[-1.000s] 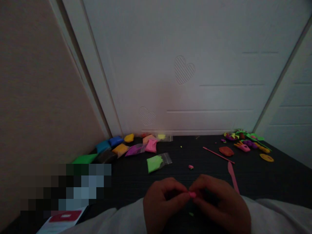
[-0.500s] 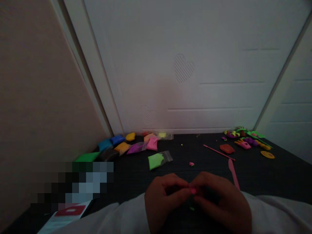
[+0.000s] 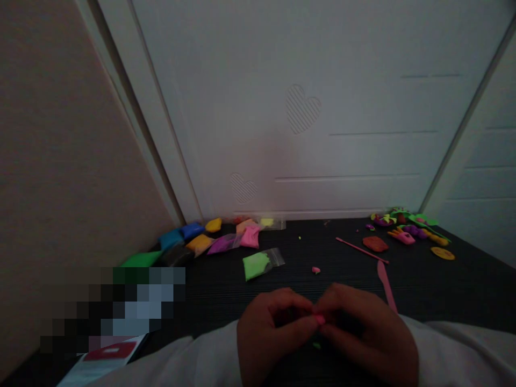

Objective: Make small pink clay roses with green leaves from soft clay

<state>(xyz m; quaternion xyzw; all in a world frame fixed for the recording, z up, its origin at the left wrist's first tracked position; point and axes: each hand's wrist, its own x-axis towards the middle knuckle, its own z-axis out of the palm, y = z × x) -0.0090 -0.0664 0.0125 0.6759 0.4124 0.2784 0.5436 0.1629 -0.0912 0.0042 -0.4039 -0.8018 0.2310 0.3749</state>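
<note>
Between the fingertips of both hands is a small piece of pink modelling clay (image 3: 320, 319). My left hand (image 3: 272, 328) pinches it from the left with thumb and forefinger. From the other side my right hand (image 3: 368, 333) closes its fingers on the same piece, partly covering it. Just below the fingertips, a tiny green bit of clay (image 3: 316, 345) shows on the dark table. Beyond the hands lies a small pink and green clay piece (image 3: 316, 270). A pink plastic modelling knife (image 3: 387, 286) rests beside my right hand.
Bags of coloured clay line the back left, with an open light-green bag (image 3: 257, 265) nearer. A thin pink stick tool (image 3: 363, 250), a flat red-brown clay piece (image 3: 375, 243), a yellow disc (image 3: 442, 253) and several clay figures (image 3: 403, 235) lie at right. A white panel (image 3: 258, 134) stands behind.
The pink clay between my fingertips has shifted very slightly downward as the fingers work it. The view has moved a little; the things on the table stay in place.
</note>
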